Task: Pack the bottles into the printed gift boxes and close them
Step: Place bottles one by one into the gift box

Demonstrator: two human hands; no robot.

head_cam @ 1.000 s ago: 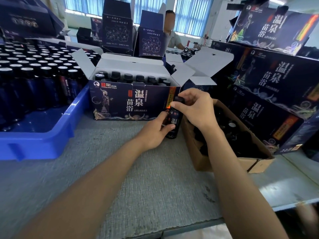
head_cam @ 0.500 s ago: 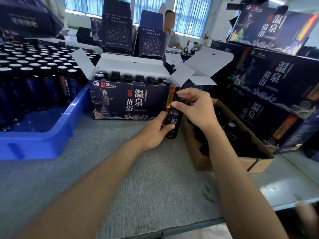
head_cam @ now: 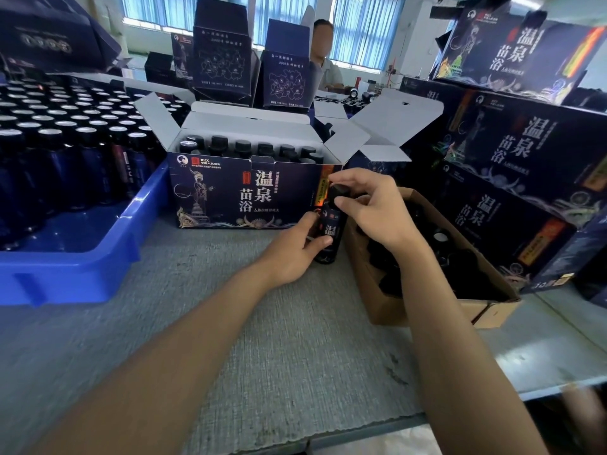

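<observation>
A dark bottle (head_cam: 331, 229) with a black cap stands upright on the grey table, just right of the open printed gift box (head_cam: 249, 195). My left hand (head_cam: 295, 251) grips the bottle's lower body. My right hand (head_cam: 371, 205) pinches its black cap from above. The gift box has its white flaps raised and holds several capped bottles in rows.
A blue tray (head_cam: 82, 257) full of dark bottles stands at the left. A brown cardboard box (head_cam: 427, 307) with loose bottles sits at the right. Closed printed boxes (head_cam: 512, 152) are stacked behind it. A person sits at the back behind upright boxes.
Both hands stay on the bottle in the same spot; my right hand's fingers have shifted slightly on the cap.
</observation>
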